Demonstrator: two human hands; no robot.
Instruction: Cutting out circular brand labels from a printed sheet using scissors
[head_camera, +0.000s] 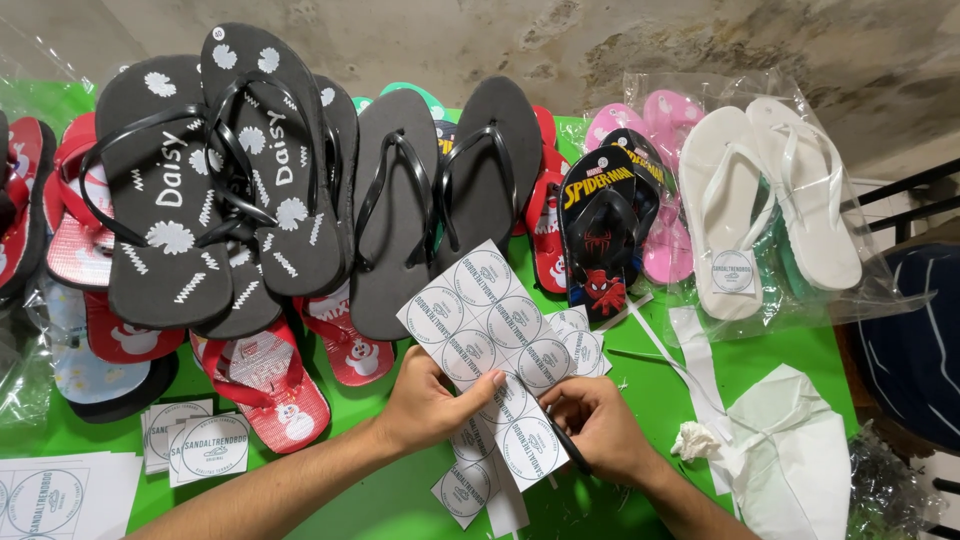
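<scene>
Both hands, the left hand (428, 402) and right hand (598, 425), grip a sticker sheet (495, 335). A clear bag (800, 290) contains white flip-flops (770, 200) on the green tabletop (770, 350).

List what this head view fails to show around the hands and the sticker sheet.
- Dark slim tool in the right hand: mostly covered by the fingers, so its kind is unclear.
- White sheet of round stickers: lower part hidden behind the left hand and the right hand.
- White paper sheets with round prints: cut off by the left and bottom edges.
- Red flip-flops: partly buried under black patterned flip-flops.
</scene>
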